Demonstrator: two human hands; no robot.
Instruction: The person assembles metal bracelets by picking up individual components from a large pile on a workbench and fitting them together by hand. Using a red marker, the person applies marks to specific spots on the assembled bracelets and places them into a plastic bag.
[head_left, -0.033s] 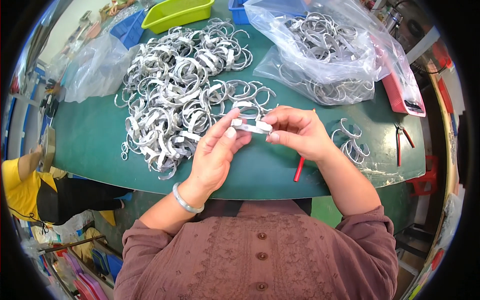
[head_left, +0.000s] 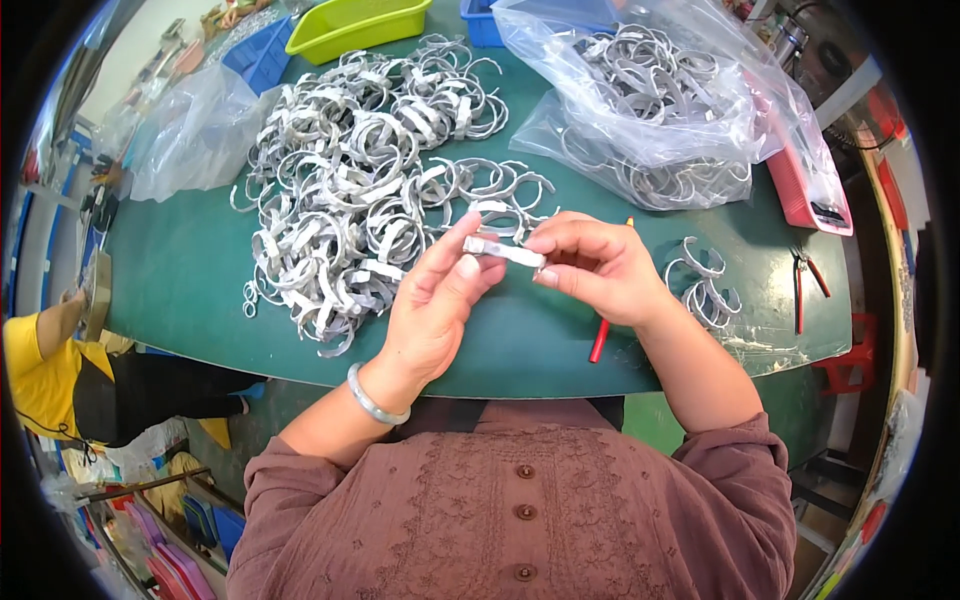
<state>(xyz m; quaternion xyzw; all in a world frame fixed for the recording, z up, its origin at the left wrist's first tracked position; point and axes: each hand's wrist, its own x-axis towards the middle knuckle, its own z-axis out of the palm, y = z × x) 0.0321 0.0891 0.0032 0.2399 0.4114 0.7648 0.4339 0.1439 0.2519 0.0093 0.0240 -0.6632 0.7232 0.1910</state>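
A silver-grey open cuff bracelet (head_left: 507, 252) is held above the near part of the table between my two hands. My left hand (head_left: 432, 305) pinches its left end between thumb and fingers. At the other end, the thumb and forefinger of my right hand (head_left: 605, 272) grip it. Just beyond and to the left lies a large heap of similar cuffs (head_left: 365, 185), some close to my fingertips. Partly hidden beneath my right hand is a slim red stick-like tool (head_left: 599, 342). A few separate cuffs (head_left: 708, 302) rest to the right of that hand.
Red-handled pliers (head_left: 802, 285) lie at the right on the green table (head_left: 490, 370). Clear plastic bags of cuffs (head_left: 680, 180) stand at the back right beside a pink basket (head_left: 800, 195). A lime-green tray (head_left: 355, 30) sits far back. Another person (head_left: 50, 370) is at the left.
The held cuff has tilted slightly between my fingers, so its outer band shows more evenly. Both hands keep nearly the same place.
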